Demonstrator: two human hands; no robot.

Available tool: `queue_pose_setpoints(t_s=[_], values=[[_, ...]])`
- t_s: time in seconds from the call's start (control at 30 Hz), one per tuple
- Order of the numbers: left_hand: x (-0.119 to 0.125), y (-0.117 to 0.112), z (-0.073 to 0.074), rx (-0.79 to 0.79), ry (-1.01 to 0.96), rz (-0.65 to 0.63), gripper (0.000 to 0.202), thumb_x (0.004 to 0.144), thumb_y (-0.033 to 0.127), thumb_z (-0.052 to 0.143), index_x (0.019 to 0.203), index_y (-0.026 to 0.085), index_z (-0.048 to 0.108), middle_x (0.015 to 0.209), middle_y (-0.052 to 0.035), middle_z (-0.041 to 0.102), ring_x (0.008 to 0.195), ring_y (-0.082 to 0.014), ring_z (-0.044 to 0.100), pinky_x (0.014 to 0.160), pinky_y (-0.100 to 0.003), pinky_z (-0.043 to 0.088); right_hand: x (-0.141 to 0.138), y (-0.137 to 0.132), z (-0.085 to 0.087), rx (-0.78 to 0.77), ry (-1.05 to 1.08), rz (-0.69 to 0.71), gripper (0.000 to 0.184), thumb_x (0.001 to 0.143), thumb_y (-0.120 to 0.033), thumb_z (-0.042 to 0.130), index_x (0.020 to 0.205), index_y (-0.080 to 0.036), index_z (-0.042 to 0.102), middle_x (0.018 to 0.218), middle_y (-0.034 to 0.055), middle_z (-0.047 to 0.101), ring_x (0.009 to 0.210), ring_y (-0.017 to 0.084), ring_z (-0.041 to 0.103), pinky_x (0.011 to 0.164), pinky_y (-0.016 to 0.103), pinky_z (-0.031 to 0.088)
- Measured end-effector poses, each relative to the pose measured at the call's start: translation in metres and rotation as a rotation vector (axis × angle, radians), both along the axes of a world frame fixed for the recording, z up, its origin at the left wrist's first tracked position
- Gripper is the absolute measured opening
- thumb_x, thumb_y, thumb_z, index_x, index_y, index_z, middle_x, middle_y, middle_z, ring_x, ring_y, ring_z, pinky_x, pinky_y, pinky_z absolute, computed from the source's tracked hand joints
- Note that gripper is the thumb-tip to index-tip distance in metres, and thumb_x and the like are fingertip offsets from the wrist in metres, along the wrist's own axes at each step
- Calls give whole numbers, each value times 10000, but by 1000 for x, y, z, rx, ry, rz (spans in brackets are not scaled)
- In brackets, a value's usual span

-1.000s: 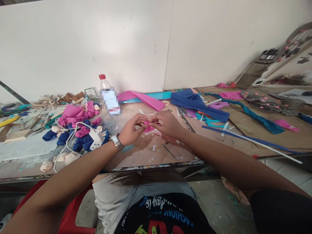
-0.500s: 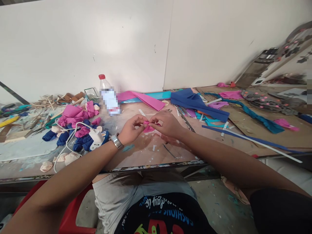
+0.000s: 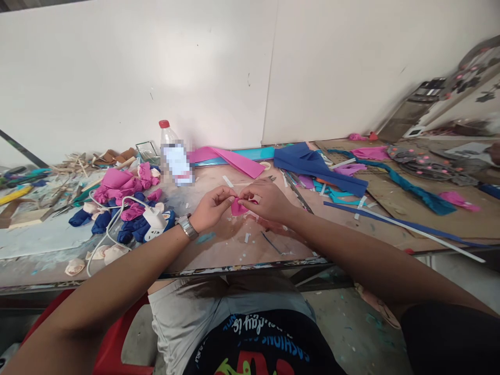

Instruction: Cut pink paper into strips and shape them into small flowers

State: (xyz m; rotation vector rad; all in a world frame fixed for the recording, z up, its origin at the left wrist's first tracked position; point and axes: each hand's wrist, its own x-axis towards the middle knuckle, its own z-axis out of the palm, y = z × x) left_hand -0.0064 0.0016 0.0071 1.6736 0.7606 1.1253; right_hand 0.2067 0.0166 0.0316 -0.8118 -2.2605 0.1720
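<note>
Both my hands meet over the middle of the worktable (image 3: 234,250). My left hand (image 3: 211,208), with a metal watch on its wrist, pinches one end of a small pink foam strip (image 3: 236,207). My right hand (image 3: 265,200) pinches the other end, fingers curled over it. The strip hangs just above the table surface, partly hidden by my fingertips. To the left lies a pile of rolled pink foam pieces (image 3: 117,183) and rolled blue foam pieces (image 3: 102,221).
A plastic bottle with a red cap (image 3: 174,153) stands behind my hands. A white power strip with cable (image 3: 154,217) lies left. Pink sheets (image 3: 242,161), blue sheets (image 3: 316,166) and teal strips (image 3: 414,190) cover the right. Wooden sticks and scissors (image 3: 66,172) litter the far left.
My fingers have shifted slightly on the pink strip, which now shows more flat below my fingertips. My arms stay in place.
</note>
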Motion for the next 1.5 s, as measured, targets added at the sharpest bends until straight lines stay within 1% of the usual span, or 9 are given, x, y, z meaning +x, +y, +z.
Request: queue_pose_setpoints(t_s=[0.17, 0.33, 0.5, 0.67, 0.77, 0.87, 1.1, 1.3, 1.5], values=[[-1, 1, -2, -54, -28, -33, 311, 878, 429, 732, 1006, 162, 637, 972, -66, 732, 871, -169, 682, 820, -305, 506, 0, 1, -1, 11, -4, 5, 92, 882, -297, 702, 852, -216, 735, 774, 4, 745, 777, 183, 660, 860, 342, 377], [1, 0, -1, -59, -79, -81, 295, 847, 369, 777, 1006, 171, 628, 982, -65, 737, 873, -165, 685, 800, -301, 509, 0, 1, 0, 0, -9, 4, 106, 889, -312, 703, 870, -216, 742, 791, 4, 748, 760, 173, 654, 844, 333, 379], [3, -1, 0, -54, -98, -52, 309, 845, 399, 776, 1002, 167, 645, 946, -64, 745, 847, -164, 686, 804, -310, 513, 0, 1, 0, -5, 24, 25, 78, 877, -281, 696, 885, -216, 738, 775, -5, 738, 753, 167, 659, 828, 320, 390], [2, 0, -1, -30, -55, -32, 310, 859, 411, 757, 1026, 166, 667, 998, -81, 755, 899, -187, 698, 810, -315, 520, 0, 0, 0, -5, 29, 16, 73, 862, -280, 706, 871, -212, 731, 759, -5, 732, 746, 170, 659, 846, 327, 386], [1, 0, -1, -25, -31, -2, 314, 859, 417, 752, 1022, 159, 677, 1013, -88, 760, 907, -193, 706, 797, -307, 522, 0, -1, -1, -12, 36, 11, 71, 856, -274, 708, 873, -209, 731, 759, -3, 732, 750, 171, 658, 851, 328, 387], [2, -1, -1, -33, -21, 1, 321, 867, 418, 741, 1042, 157, 674, 1021, -89, 762, 904, -191, 707, 782, -298, 518, 0, -1, -1, -23, 38, 3, 63, 849, -258, 706, 872, -208, 737, 747, -7, 726, 739, 166, 650, 861, 328, 384], [2, -1, 0, -108, -53, -60, 340, 839, 396, 773, 1054, 147, 686, 1052, -101, 762, 961, -207, 708, 880, -337, 529, -1, -2, 0, -55, 18, 2, 86, 864, -285, 711, 847, -208, 743, 740, -9, 725, 734, 159, 640, 812, 306, 380], [0, 1, -1, -125, -41, -50, 342, 837, 377, 775, 1065, 135, 697, 1063, -109, 757, 954, -202, 706, 896, -348, 534, -1, -1, -2, -45, 0, 5, 78, 863, -265, 701, 821, -204, 723, 755, -13, 736, 733, 157, 641, 822, 313, 368], [0, 1, -1, -134, -23, -39, 367, 834, 386, 773, 1084, 128, 694, 1076, -115, 753, 977, -214, 706, 914, -366, 534, 0, -1, -1, -43, -25, 20, 78, 872, -263, 685, 847, -203, 728, 768, -12, 738, 726, 152, 638, 840, 322, 360]])
